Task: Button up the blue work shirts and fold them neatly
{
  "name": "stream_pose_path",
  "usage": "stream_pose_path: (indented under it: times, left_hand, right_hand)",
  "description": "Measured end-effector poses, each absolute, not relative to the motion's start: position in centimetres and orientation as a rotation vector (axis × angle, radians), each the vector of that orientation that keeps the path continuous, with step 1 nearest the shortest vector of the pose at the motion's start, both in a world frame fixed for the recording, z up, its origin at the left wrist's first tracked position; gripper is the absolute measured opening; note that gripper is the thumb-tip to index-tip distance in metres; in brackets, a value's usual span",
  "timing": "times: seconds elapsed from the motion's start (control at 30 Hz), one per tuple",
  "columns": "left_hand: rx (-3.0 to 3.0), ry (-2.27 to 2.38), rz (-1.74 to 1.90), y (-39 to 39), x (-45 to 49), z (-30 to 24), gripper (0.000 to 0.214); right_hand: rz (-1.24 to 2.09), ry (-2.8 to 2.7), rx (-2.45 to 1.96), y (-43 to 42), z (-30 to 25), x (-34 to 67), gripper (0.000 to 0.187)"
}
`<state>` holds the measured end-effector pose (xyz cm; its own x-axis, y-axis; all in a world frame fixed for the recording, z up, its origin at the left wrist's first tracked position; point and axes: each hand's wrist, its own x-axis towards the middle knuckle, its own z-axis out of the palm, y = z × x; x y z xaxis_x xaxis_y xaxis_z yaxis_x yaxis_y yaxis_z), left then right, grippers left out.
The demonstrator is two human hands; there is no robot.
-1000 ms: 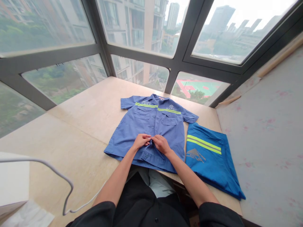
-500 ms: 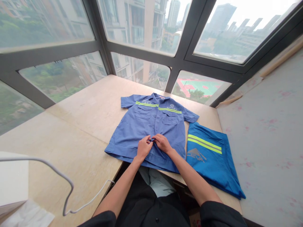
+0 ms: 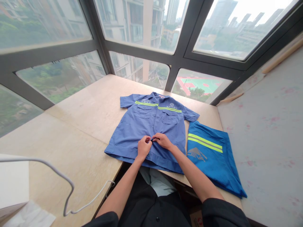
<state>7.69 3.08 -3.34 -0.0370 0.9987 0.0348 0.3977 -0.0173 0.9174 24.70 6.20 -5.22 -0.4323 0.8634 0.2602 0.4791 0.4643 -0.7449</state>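
Note:
A blue-violet short-sleeved work shirt (image 3: 139, 126) lies spread front side up, collar toward the window, with yellow-green reflective stripes and two chest pockets. At the lower part of its front opening, my left hand (image 3: 144, 147) pinches the placket edge. Close against it, my right hand (image 3: 163, 141) pinches the other side of the same opening. Both sets of fingertips meet there, and the cloth is lifted slightly between them. Whether a button sits under the fingers is hidden. Higher up the placket, small buttons (image 3: 153, 126) show.
To the right lies a folded bright-blue garment (image 3: 210, 164) with reflective stripes, beside the floral wall (image 3: 265, 142). A grey cable (image 3: 54, 170) loops over the wooden tabletop (image 3: 71, 135) at left, near a white box (image 3: 13, 179) and crumpled white tissue (image 3: 30, 216). Windows border the far edge.
My hands stay at the same spot on the placket, with only slight finger movement. The view has shifted a little; the shirt lies as before.

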Motion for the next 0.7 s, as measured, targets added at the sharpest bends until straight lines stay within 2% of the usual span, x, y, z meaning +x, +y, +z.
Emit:
stream_pose_path:
  times: [0.43, 0.7]
  left_hand:
    - [1.592, 1.480, 0.972, 3.16, 7.30, -3.48, 0.022]
    - [1.566, 1.461, 0.951, 3.49, 7.07, -3.17, 0.021]
  right_hand:
    - [0.794, -2.089, -1.138, 6.10, -4.87, 24.63, 0.024]
    - [0.729, -2.153, -1.245, 6.16, -4.39, 23.94, 0.020]
